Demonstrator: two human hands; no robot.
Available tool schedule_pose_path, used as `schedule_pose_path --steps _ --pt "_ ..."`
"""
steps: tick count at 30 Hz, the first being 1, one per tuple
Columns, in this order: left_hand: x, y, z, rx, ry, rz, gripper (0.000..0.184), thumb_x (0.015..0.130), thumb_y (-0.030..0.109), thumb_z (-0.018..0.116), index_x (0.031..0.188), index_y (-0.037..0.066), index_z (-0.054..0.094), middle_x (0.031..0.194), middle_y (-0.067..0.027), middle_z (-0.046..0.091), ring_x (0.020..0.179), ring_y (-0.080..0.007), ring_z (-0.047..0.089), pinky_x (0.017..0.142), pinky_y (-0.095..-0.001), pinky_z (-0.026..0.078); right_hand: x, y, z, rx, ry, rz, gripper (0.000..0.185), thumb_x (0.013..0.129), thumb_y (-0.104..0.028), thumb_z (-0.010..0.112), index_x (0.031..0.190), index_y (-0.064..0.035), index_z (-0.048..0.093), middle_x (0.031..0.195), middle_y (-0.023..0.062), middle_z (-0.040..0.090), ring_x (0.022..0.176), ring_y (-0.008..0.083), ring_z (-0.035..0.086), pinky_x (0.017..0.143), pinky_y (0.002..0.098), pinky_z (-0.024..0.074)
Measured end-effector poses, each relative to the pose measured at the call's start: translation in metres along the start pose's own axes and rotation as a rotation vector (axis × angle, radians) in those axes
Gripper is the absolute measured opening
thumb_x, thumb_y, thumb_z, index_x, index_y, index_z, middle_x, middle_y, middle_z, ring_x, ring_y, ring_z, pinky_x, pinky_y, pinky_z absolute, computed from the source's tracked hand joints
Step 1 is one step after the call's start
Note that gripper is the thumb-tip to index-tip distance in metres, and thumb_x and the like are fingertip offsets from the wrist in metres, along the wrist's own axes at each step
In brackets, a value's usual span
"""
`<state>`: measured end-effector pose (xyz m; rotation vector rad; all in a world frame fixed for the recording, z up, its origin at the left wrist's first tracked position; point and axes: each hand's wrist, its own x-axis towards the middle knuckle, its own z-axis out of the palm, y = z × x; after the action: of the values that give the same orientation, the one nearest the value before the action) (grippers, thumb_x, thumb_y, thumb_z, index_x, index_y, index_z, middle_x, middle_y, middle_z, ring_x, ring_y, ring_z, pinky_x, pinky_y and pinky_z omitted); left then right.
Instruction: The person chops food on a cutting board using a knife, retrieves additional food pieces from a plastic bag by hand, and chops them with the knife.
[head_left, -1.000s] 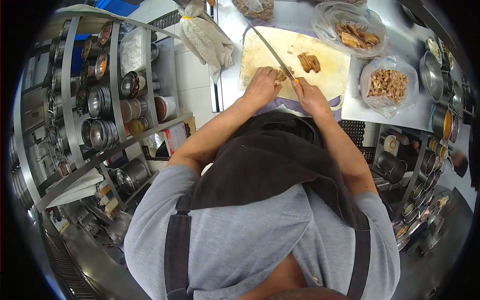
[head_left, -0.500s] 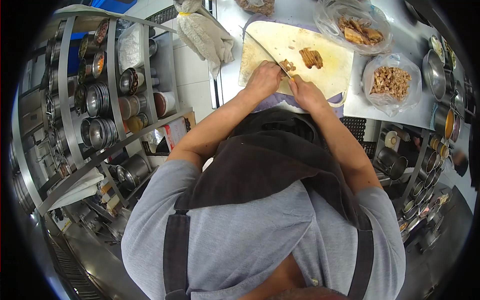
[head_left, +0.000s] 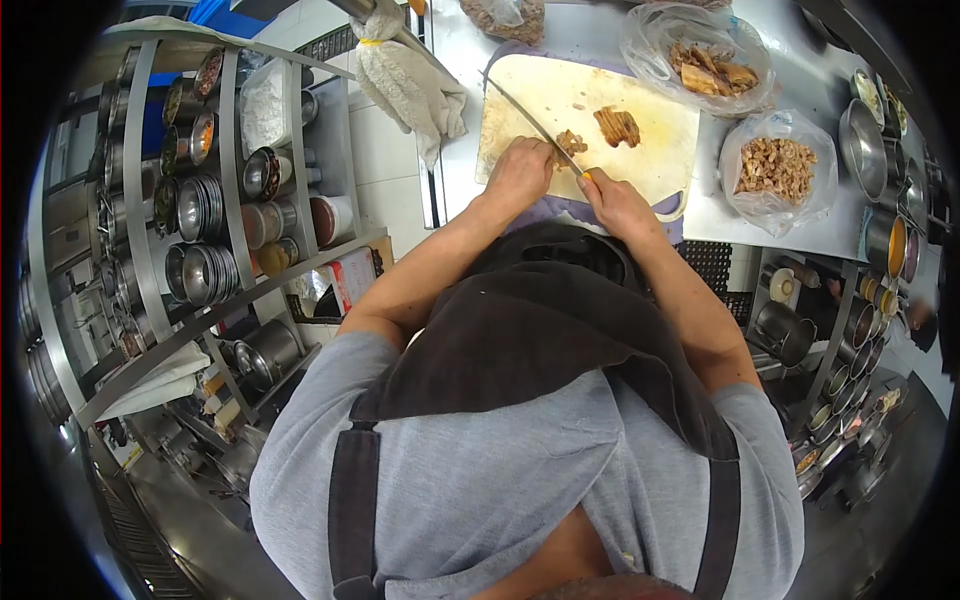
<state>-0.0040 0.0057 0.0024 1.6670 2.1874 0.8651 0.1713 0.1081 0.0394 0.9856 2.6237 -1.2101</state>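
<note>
My right hand (head_left: 622, 206) is closed round the yellow handle of a long knife (head_left: 540, 126). The blade slants up and left across a pale cutting board (head_left: 660, 105). Just left of the blade, my left hand (head_left: 520, 172) has its fingers curled in against the board. Whatever lies under those fingertips is hidden. Small chopped brown meat pieces (head_left: 571, 142) lie along the blade's right side. Farther right on the board sits a sliced slab of brown cooked meat (head_left: 617, 127).
Right of the board stand a plastic bag of chopped meat (head_left: 778, 168) and, farther back, a bag of larger meat pieces (head_left: 715, 75). Metal bowls (head_left: 865, 150) line the right edge. A towel (head_left: 405, 90) hangs at left, beside a rack (head_left: 235, 190) of containers.
Both hands have shifted slightly toward my body, the right one also to the right with the knife handle. The meat slab stays in place on the board. The whole view has moved a little.
</note>
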Motion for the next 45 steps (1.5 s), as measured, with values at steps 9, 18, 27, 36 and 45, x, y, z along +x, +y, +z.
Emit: schedule_pose_path --steps 9,18,27,36,45 --pt "0.004 0.0 0.003 0.023 -0.039 0.049 0.008 0.081 0.007 0.064 0.084 0.0 0.065 0.085 -0.0184 0.064 0.086 -0.0377 0.06 0.079 -0.0456 0.049 0.012 0.007 0.017 -0.01 0.086 -0.063 0.034 0.101 -0.035 0.045 0.102 -0.0036 0.056 0.075 0.0277 0.064 0.073 0.0462 0.063 0.067 0.0548 0.0492" --pt "0.048 0.028 -0.025 0.137 -0.261 -0.05 0.017 0.078 0.003 0.061 0.093 0.0 0.068 0.096 -0.0184 0.066 0.095 -0.0358 0.06 0.087 -0.0442 0.049 -0.066 0.039 -0.024 0.264 0.265 0.24 0.031 0.101 -0.035 0.046 0.112 -0.0079 0.058 0.083 0.0285 0.064 0.085 0.0492 0.061 0.07 0.053 0.0457" --pt "0.129 0.041 0.023 0.123 -0.469 0.637 0.027 0.08 0.003 0.06 0.107 0.009 0.065 0.113 -0.0047 0.062 0.108 -0.0265 0.056 0.088 -0.0392 0.048 -0.113 0.048 -0.02 0.405 0.371 0.436 0.032 0.102 -0.035 0.047 0.102 -0.0047 0.058 0.063 0.0198 0.058 0.061 0.0381 0.06 0.059 0.0472 0.0439" --pt "0.104 0.022 0.02 0.274 -0.414 0.352 0.016 0.084 0.015 0.059 0.094 0.006 0.068 0.106 -0.0096 0.065 0.105 -0.0293 0.058 0.09 -0.0394 0.048 -0.118 0.054 -0.002 0.368 0.356 0.427 0.037 0.101 -0.038 0.047 0.1 -0.0021 0.057 0.078 0.0269 0.062 0.079 0.0482 0.059 0.066 0.0523 0.0439" --pt "0.089 0.027 0.013 0.135 -0.231 0.134 0.028 0.085 0.021 0.062 0.104 0.001 0.066 0.097 -0.0205 0.067 0.094 -0.0367 0.064 0.087 -0.0449 0.05 -0.108 0.047 -0.009 0.298 0.268 0.42 0.038 0.101 -0.039 0.047 0.108 -0.0039 0.059 0.088 0.0296 0.063 0.088 0.0498 0.059 0.073 0.054 0.0452"
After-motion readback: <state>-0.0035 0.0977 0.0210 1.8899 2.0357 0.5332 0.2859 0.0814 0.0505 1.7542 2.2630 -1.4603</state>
